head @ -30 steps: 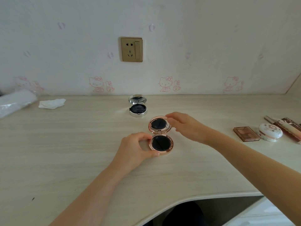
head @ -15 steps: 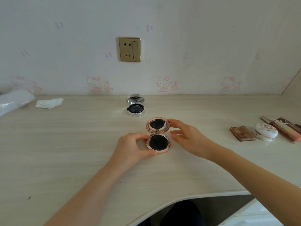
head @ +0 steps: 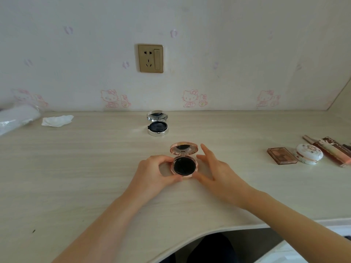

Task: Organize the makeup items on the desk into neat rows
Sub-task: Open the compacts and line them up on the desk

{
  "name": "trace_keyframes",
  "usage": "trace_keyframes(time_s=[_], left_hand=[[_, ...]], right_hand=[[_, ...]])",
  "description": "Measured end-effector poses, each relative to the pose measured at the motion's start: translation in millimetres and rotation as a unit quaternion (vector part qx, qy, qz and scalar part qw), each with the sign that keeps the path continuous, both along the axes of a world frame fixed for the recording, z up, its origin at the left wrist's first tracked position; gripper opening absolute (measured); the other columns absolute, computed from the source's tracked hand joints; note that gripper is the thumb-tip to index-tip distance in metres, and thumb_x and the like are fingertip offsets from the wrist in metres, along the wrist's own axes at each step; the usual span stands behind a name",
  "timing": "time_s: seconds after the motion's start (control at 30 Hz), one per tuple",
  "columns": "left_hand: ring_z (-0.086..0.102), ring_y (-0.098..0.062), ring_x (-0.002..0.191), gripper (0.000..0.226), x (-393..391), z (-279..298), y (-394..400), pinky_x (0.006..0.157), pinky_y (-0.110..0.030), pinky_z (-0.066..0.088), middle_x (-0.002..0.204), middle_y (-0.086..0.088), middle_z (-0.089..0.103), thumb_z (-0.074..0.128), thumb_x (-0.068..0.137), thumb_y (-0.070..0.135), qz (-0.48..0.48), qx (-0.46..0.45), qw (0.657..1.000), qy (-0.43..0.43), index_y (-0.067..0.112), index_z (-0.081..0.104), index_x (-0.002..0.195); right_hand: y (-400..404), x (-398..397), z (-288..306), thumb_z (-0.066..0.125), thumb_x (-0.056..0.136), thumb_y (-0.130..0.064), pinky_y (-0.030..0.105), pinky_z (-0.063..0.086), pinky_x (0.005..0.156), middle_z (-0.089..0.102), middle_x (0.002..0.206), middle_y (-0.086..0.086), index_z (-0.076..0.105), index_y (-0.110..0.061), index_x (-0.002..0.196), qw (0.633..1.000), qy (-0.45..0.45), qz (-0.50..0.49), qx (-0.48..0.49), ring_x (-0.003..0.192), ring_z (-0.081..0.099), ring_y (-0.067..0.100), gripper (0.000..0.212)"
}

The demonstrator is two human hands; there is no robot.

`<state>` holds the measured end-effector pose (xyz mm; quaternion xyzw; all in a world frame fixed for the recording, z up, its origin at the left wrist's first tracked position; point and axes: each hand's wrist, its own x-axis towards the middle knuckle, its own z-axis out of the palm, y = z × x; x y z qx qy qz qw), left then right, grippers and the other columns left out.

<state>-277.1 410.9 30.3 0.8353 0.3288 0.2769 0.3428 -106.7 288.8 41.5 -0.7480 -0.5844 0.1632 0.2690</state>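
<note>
Our left hand (head: 152,171) pinches the round rose-gold open compact (head: 183,166); our right hand (head: 214,168) rests straight-fingered alongside. Light, rigid, hinged: we'd hold its base rim.

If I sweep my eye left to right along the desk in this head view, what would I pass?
Clear plastic bag → crumpled tissue → silver compact → rose-gold compact → brown eyeshadow palette → white floral case → long brown-and-pink box.
</note>
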Motion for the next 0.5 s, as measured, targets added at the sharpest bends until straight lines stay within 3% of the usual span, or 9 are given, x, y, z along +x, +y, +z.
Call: trace_keyframes(time_s=[0.1,0.2,0.27,0.33,0.4,0.5], left_hand=[[0.057,0.011,0.092,0.049,0.9,-1.5,-1.4,0.078,0.001,0.035,0.099,0.02,0.067,0.084,0.059,0.048,-0.001,0.028,1.0,-0.002,0.031,0.071,0.103],[0.056,-0.006,0.107,0.048,2.8,-3.0,-2.5,0.086,-0.001,0.033,0.111,0.007,0.066,0.08,0.069,0.045,-0.014,0.07,0.997,0.027,0.028,0.069,0.112],[0.046,-0.01,0.127,0.049,5.4,-3.9,-2.8,0.096,-0.007,0.027,0.128,0.004,0.058,0.073,0.077,0.046,-0.027,0.092,0.994,0.057,0.031,0.063,0.123],[0.03,-0.006,0.138,0.049,8.4,-5.2,0.4,0.102,-0.011,0.022,0.136,0.012,0.052,0.063,0.084,0.048,-0.043,0.12,0.988,0.083,0.033,0.055,0.131],[0.027,-0.007,0.141,0.048,12.8,-4.6,4.7,0.107,-0.016,0.024,0.135,0.015,0.054,0.054,0.09,0.05,-0.051,0.171,0.977,0.116,0.028,0.054,0.133],[0.048,-0.019,0.13,0.051,21.6,-4.9,12.5,0.104,-0.029,0.041,0.118,0.005,0.068,0.039,0.091,0.05,-0.032,0.285,0.944,0.165,0.015,0.064,0.119]], right_hand=[[-1.0,-10.9,-7.7,0.051,0.091,-0.05,0.01,0.022,0.097,0.036,0.148,-0.013,-0.002,-0.02,0.152,0.999,-0.042,-0.006,0.017,0.134,0.031,0.007,0.086],[4.0,-14.8,-14.3,0.054,0.09,-0.047,0.016,0.025,0.102,0.041,0.145,-0.005,0.004,-0.014,0.152,0.997,-0.058,-0.019,0.049,0.133,0.034,0.012,0.086],[8.5,-14.6,-16.5,0.052,0.09,-0.049,0.021,0.032,0.1,0.047,0.141,-0.004,0.008,-0.012,0.152,0.995,-0.061,-0.027,0.071,0.129,0.039,0.015,0.084],[14.5,-11.9,-18.3,0.052,0.09,-0.05,0.023,0.035,0.098,0.049,0.138,-0.004,0.01,-0.012,0.151,0.994,-0.062,-0.041,0.078,0.127,0.04,0.016,0.084],[21.0,-8.9,-19.0,0.052,0.09,-0.05,0.025,0.036,0.096,0.05,0.137,-0.003,0.01,-0.013,0.151,0.994,-0.058,-0.047,0.083,0.126,0.04,0.016,0.083],[32.8,-2.1,-20.1,0.051,0.09,-0.051,0.029,0.04,0.093,0.052,0.134,-0.003,0.012,-0.014,0.151,0.992,-0.062,-0.066,0.086,0.125,0.04,0.018,0.081]])
